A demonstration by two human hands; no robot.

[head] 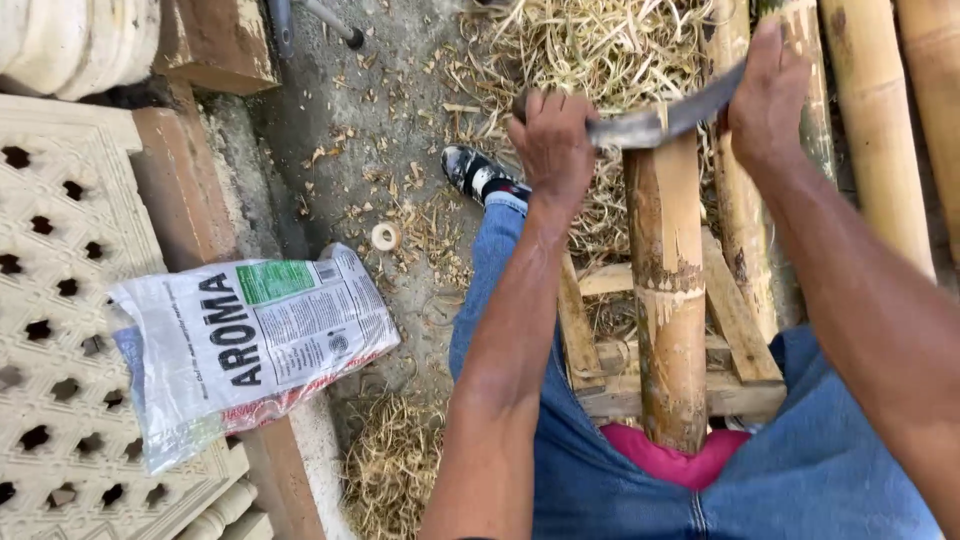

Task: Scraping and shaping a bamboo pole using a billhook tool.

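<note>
Looking down, we've got a curved knife blade (655, 122) held crosswise with both hands over the far end of a bamboo pole (668, 300). Our left hand (552, 145) is wrapped tight round the handle end at about 12 o'clock in the view, knuckles up, fingers curled under. Our right hand (765, 95) sits out at 1 o'clock, closed over the tip end of the blade, palm pressing down on the back of it. The blade rests on the top face of the pole, touching it, tilted up a bit toward the right.

The pole runs from between our knees at 6 o'clock straight away from us, lying on a rough wooden frame (735, 330) whose slats cross under it. It's peeled and streaky in places, with a node ring about halfway along. We're in blue jeans (800, 470), with a bit of pink fabric (680, 465) showing just under the near end of the pole.

Beyond the blade, at 12 o'clock, a big heap of bamboo shavings (570, 50) covers the ground, and more whole bamboo poles (875, 130) lie at 2 o'clock. Our shoe (470, 170) pokes out at 11 o'clock on the concrete. Off at 8 o'clock a printed plastic sack (250, 340) lies on a pierced concrete block (60, 300).
</note>
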